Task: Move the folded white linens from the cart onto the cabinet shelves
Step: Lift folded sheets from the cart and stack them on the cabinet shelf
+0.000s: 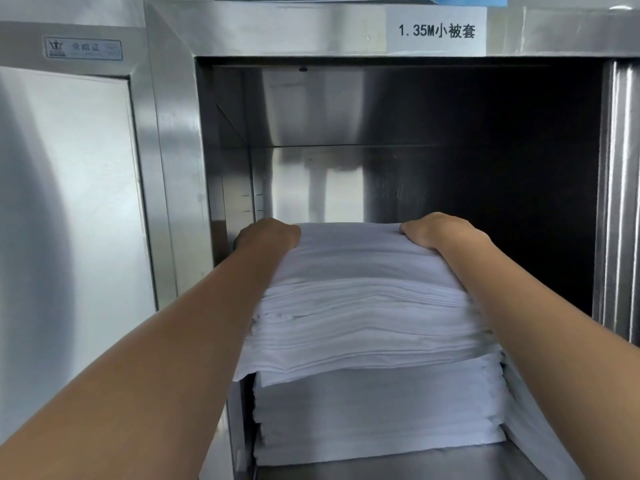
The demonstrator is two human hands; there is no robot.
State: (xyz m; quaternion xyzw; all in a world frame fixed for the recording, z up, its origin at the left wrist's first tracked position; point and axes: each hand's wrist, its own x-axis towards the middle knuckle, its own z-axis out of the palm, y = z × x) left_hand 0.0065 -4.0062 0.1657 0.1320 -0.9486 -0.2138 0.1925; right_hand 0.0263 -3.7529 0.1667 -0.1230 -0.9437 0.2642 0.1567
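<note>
1. The step in hand looks like the placing of a load: a bundle of folded white linens (363, 306) sits on top of a lower stack of linens (377, 410) inside the steel cabinet (173, 133), both on the same shelf (450, 462).
2. The left hand (268, 235) rests on the far left corner of the bundle, the right hand (436, 230) on the far right corner — fingers bent over the back edge, knuckles up. Whether the fingertips pinch the cloth or only press on it is hidden behind the bundle.
3. The upper bundle overhangs the lower stack at the front left, so it seems not fully seated.
4. The next move probably calls for a push toward the back wall with both forearms level, until the front edges line up — then letting go without dragging the top sheets.
5. A paper label (436, 31) marks the opening above; the cart is not in view.
</note>
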